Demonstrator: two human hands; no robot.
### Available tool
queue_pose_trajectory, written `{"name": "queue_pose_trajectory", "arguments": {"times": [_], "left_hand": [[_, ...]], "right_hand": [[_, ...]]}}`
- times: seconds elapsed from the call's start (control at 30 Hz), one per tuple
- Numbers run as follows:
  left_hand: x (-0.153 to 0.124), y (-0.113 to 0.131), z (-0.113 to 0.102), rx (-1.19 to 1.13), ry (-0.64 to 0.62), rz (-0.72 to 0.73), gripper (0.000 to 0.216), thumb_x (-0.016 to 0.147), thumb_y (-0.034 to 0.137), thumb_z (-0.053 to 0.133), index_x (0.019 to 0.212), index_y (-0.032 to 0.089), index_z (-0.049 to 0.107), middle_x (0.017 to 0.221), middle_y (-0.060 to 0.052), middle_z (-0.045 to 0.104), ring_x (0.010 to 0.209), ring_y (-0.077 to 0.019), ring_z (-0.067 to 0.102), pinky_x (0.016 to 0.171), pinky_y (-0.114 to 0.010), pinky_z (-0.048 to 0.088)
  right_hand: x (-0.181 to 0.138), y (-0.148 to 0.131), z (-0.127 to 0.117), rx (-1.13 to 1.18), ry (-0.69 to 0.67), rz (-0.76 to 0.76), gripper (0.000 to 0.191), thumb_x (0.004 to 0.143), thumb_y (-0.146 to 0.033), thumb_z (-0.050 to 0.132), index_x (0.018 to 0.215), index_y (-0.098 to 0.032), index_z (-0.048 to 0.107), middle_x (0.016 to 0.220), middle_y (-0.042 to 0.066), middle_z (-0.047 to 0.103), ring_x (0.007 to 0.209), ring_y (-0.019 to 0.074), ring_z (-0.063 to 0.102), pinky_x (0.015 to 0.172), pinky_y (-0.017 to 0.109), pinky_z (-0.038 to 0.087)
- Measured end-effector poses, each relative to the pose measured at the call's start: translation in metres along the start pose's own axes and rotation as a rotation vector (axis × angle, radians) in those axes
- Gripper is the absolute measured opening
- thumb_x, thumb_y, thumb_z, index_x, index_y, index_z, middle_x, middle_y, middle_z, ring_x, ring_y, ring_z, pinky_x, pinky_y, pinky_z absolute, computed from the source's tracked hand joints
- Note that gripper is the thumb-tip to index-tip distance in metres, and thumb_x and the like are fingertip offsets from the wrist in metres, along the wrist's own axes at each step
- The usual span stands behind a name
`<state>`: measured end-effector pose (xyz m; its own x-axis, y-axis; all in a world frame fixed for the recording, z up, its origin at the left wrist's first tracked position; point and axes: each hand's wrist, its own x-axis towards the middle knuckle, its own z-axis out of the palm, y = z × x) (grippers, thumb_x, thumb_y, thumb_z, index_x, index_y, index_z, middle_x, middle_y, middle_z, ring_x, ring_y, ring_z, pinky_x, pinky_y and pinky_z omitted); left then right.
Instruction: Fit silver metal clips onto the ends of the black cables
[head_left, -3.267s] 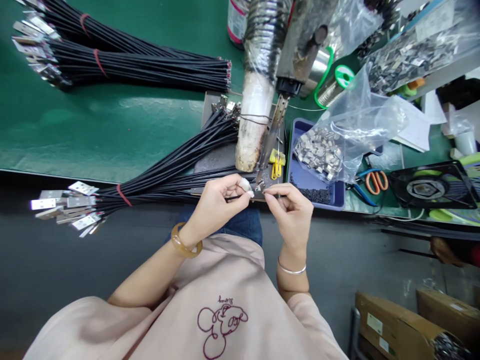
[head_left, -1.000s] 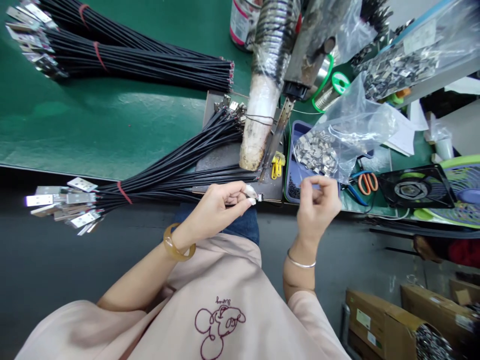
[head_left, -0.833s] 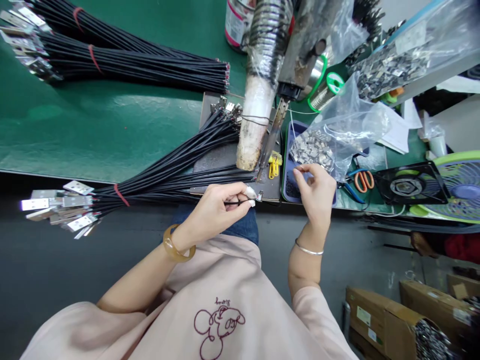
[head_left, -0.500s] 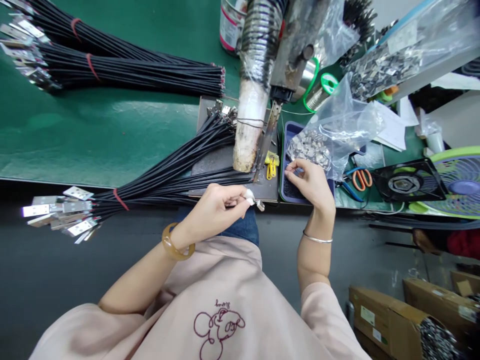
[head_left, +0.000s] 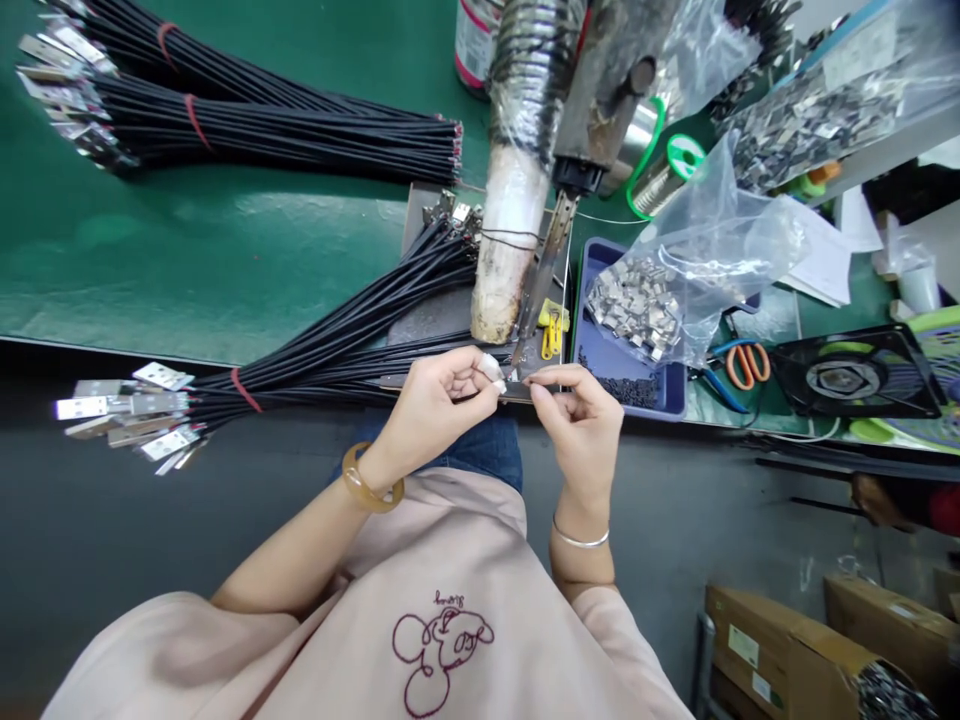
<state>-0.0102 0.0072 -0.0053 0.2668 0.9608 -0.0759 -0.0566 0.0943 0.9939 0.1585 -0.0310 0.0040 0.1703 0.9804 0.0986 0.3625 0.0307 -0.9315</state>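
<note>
A green bench [head_left: 187,270] fills the upper part of the view, its front edge running just above the person's lap, with grey floor and cartons [head_left: 757,640] below on the right.

The left hand [head_left: 454,392] is clamped in a thumb-and-finger pinch on a black cable [head_left: 465,396], some of its fingertips in white wraps [head_left: 491,363]. The right hand [head_left: 581,410] faces it, thumb meeting forefinger; whether something tiny sits in that pinch I cannot tell. The hands are near each other, apart at the tips.

Between the two sets of fingertips, at the bench's edge, lies a small connector [head_left: 514,376], just beyond the left fingertips, which are the nearer. The cable's long axis runs left to right across the body, roughly along the bench edge, so its connector end points at the right hand. The connector's own axis is too small to read.

Directly above that gap, the iron [head_left: 551,235] slants down with its tip near the connector; a white pipe [head_left: 510,220] hangs beside it. A cable bundle [head_left: 315,330] lies to the left, and a purple tray [head_left: 679,390] of parts just right of the right hand.
</note>
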Motion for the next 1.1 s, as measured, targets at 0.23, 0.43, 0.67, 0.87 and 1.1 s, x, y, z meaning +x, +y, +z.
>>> {"name": "queue_pose_trajectory", "arguments": {"times": [0.23,0.43,0.67,0.87,1.1], "left_hand": [[-0.002,-0.002,0.000,-0.013,-0.002,0.014,0.006,0.074,0.015,0.069,0.077,0.014,0.064,0.066,0.002,0.064,0.057,-0.0065,0.056,0.059,-0.017,0.046],[-0.002,-0.003,-0.001,0.014,-0.032,0.020,0.005,0.076,0.015,0.069,0.078,0.013,0.064,0.068,0.000,0.065,0.060,-0.0078,0.058,0.060,-0.018,0.047],[-0.003,-0.008,-0.006,0.063,-0.081,0.096,0.009,0.082,0.020,0.073,0.083,0.012,0.069,0.071,-0.001,0.068,0.064,-0.0089,0.060,0.062,-0.018,0.049],[-0.005,-0.003,-0.009,0.131,-0.097,0.182,0.007,0.085,0.018,0.071,0.082,0.013,0.072,0.071,-0.002,0.071,0.062,-0.0096,0.062,0.061,-0.018,0.049],[-0.009,0.001,-0.011,0.178,-0.094,0.218,0.015,0.091,0.018,0.062,0.081,0.012,0.070,0.060,0.000,0.067,0.054,-0.0098,0.060,0.058,-0.020,0.049]], "right_hand": [[0.000,0.003,0.007,-0.006,-0.011,0.019,0.005,0.088,-0.025,0.065,0.089,-0.021,0.069,0.074,-0.004,0.062,0.046,0.0034,0.027,0.044,0.024,0.020],[-0.002,0.003,0.007,-0.062,-0.038,-0.009,0.007,0.089,-0.028,0.066,0.090,-0.021,0.069,0.057,-0.009,0.043,0.046,0.0053,0.026,0.045,0.024,0.021],[-0.005,0.002,0.007,-0.235,0.065,-0.187,0.010,0.092,-0.031,0.067,0.091,-0.023,0.073,0.066,-0.005,0.061,0.048,0.0062,0.036,0.050,0.024,0.034],[0.004,0.004,-0.001,-0.101,-0.015,-0.022,0.022,0.095,-0.038,0.064,0.109,-0.023,0.073,0.085,0.002,0.074,0.056,0.0095,0.056,0.053,0.025,0.044],[-0.003,0.001,0.006,-0.313,0.097,-0.400,0.013,0.095,-0.022,0.064,0.100,-0.025,0.075,0.091,0.003,0.074,0.061,0.0102,0.057,0.052,0.026,0.044]]}}
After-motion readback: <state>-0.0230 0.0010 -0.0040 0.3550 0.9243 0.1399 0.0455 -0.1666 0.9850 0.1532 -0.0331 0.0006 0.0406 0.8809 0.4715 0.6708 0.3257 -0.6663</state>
